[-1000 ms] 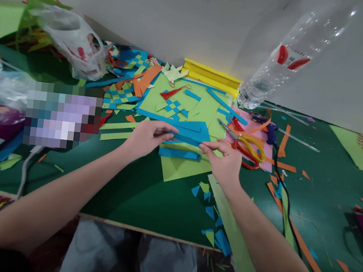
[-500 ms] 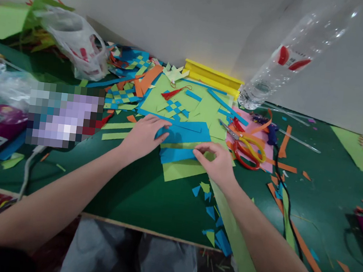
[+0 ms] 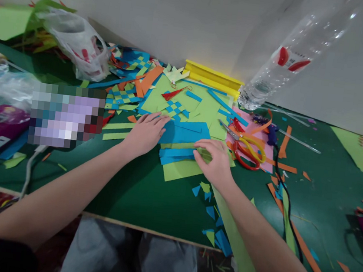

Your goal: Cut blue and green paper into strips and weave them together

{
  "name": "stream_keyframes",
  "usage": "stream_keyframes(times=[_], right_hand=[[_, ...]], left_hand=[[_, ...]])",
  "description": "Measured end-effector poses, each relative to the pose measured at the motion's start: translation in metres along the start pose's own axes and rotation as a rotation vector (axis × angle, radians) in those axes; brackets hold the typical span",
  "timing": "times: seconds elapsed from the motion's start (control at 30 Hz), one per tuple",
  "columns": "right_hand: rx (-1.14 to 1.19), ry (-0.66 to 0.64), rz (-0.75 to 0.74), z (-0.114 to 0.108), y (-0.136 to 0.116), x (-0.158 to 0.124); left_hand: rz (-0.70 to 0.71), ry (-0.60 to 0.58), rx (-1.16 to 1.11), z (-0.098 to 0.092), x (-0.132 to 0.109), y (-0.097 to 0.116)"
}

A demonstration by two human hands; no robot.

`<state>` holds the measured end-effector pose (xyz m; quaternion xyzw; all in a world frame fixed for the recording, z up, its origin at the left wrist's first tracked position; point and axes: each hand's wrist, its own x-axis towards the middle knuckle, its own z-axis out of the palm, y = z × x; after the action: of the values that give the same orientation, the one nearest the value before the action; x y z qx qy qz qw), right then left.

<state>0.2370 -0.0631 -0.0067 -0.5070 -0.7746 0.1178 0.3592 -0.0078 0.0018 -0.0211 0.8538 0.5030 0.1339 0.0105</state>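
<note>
My left hand (image 3: 145,133) lies flat, fingers stretched out, on the left edge of a blue paper sheet (image 3: 186,133) on the green table. My right hand (image 3: 214,159) rests palm down with fingers spread over green paper strips (image 3: 203,152) and a small stack of blue strips (image 3: 176,154). Both press on paper lying over a light green sheet (image 3: 180,170). A blue and green woven square (image 3: 173,108) sits just beyond the hands.
Scissors with yellow and red handles (image 3: 244,145) lie right of my right hand. An empty plastic bottle (image 3: 285,60) leans on the wall by a yellow box (image 3: 212,76). A plastic bag (image 3: 76,43) sits at the left. Paper scraps and strips litter the table edge (image 3: 144,230).
Both hands held a blue strip up between pinched fingers; they have since lowered it onto the pile and now lie flat on the papers.
</note>
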Motion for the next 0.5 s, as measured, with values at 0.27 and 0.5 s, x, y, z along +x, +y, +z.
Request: stream_keyframes(times=[0.27,0.5], right_hand=[[-0.015,-0.07,0.003,0.001,0.0017,-0.0009],[0.141,0.064,0.091,-0.0021,0.0003,0.0008]], left_hand=[[0.008,0.043,0.031,-0.0071,0.0018,-0.0004],[0.009,0.053,0.021,-0.0081,0.0017,-0.0017]])
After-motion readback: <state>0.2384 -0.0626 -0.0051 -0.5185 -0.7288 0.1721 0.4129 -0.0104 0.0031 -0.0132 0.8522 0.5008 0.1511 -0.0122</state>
